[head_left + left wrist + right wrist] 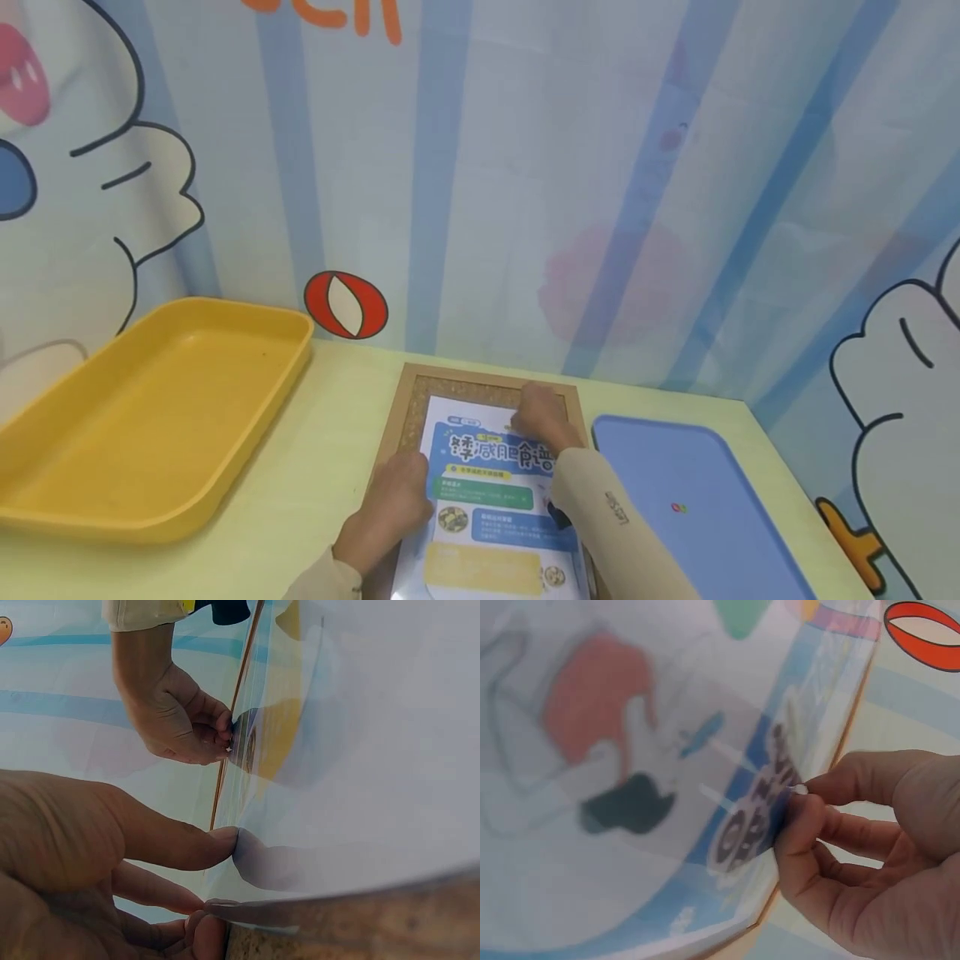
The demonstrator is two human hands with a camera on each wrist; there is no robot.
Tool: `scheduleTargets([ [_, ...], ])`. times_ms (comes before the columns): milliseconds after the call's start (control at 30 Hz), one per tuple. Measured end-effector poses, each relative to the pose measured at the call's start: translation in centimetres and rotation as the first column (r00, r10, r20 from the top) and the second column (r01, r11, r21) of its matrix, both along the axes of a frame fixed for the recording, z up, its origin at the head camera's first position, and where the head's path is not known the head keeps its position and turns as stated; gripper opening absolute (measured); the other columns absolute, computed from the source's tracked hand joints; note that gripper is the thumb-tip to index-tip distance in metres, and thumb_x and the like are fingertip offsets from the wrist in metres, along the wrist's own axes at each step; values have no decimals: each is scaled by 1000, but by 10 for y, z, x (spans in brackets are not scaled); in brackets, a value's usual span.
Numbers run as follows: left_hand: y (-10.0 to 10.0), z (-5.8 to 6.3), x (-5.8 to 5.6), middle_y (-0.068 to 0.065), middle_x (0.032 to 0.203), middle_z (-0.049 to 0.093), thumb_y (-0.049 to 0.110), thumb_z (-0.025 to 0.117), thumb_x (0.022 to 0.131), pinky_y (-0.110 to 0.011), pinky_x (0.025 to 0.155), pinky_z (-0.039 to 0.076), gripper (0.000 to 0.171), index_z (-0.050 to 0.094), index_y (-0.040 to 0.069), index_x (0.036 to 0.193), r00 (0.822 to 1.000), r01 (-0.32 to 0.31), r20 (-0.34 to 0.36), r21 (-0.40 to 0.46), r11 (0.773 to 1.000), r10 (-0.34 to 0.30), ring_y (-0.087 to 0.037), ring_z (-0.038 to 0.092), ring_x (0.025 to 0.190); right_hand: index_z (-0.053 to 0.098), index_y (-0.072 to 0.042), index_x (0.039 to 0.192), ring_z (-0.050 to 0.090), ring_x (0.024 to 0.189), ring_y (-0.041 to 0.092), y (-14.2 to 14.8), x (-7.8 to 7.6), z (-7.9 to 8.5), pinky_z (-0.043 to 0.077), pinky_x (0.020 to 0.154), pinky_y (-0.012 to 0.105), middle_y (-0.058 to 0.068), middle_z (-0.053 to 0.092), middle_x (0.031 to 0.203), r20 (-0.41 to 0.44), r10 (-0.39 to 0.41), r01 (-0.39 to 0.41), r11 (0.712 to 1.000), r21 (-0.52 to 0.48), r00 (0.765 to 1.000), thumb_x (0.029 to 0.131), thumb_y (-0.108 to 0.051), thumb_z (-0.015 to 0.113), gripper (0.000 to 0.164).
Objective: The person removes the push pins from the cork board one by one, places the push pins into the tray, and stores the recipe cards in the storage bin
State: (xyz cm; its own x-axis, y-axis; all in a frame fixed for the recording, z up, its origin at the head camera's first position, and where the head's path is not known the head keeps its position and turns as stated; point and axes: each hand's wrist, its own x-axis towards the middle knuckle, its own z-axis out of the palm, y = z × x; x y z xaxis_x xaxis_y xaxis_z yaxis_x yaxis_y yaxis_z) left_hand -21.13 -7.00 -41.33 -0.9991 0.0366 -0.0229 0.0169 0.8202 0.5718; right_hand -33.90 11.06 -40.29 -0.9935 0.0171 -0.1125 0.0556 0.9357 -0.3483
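Observation:
A laminated poster (480, 521) with coloured text panels and Chinese lettering lies over a wood-framed corkboard (412, 417). My left hand (397, 497) holds the poster at its left edge; in the left wrist view the thumb (214, 846) is on its glossy face and the fingers are by the edge. Near the poster's upper right, my right hand (543, 417) pinches a small whitish push pin (800, 789) between thumb and index finger, right at the sheet. The pin's point is hidden.
A deep yellow tray (262, 417) stands on the pale yellow table (315, 467) at the left. On the right lies a shallow blue tray (675, 454) with tiny red and green pieces (678, 507) in it. A printed cartoon curtain (495, 192) hangs behind the table.

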Motion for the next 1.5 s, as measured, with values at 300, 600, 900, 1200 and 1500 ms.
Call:
scheduleTargets([
  [300, 0, 1, -1, -10, 85, 57, -5, 74, 73, -35, 67, 53, 34, 61, -8, 104, 1000, -1, 8, 3, 1000, 1, -22, 53, 74, 69, -3, 86, 56, 63, 17, 3, -6, -8, 43, 58, 25, 7, 61, 71, -49, -61, 59, 997, -42, 997, 80, -17, 81, 19],
  [600, -1, 1, -2, -10, 82, 56, -6, 73, 73, -32, 61, 52, 31, 61, -8, 102, 1000, 6, -6, 18, 1000, -6, -22, 53, 71, 64, -7, 73, 51, 58, 15, 6, -10, -12, 39, 53, 24, 4, 56, 65, -44, -80, 75, 992, -103, 996, 79, -19, 81, 22],
  [900, -1, 0, -2, -10, 84, 56, -7, 72, 72, -35, 65, 52, 32, 61, -9, 102, 999, 12, -32, 23, 1000, -11, -22, 53, 73, 69, -6, 88, 55, 65, 17, -3, -5, -7, 50, 63, 30, 4, 59, 73, -21, 59, -56, 990, 132, 998, 91, -14, 69, 9],
  [1200, 0, 1, -1, -12, 84, 57, -8, 71, 73, -34, 62, 53, 33, 61, -11, 104, 1000, 9, -28, 19, 1000, -8, -23, 54, 72, 69, -5, 93, 58, 67, 19, -5, -8, -12, 50, 63, 31, 5, 61, 75, -54, 96, -84, 978, 190, 994, 89, -14, 69, 10],
  [1500, -1, -1, -1, -12, 84, 59, -7, 72, 71, -34, 62, 52, 33, 62, -10, 102, 1000, 10, -22, 20, 1000, -10, -23, 54, 72, 70, -6, 92, 59, 64, 18, 2, -13, -16, 48, 59, 28, 5, 61, 73, -26, 122, -117, 985, 129, 992, 87, -17, 73, 13],
])
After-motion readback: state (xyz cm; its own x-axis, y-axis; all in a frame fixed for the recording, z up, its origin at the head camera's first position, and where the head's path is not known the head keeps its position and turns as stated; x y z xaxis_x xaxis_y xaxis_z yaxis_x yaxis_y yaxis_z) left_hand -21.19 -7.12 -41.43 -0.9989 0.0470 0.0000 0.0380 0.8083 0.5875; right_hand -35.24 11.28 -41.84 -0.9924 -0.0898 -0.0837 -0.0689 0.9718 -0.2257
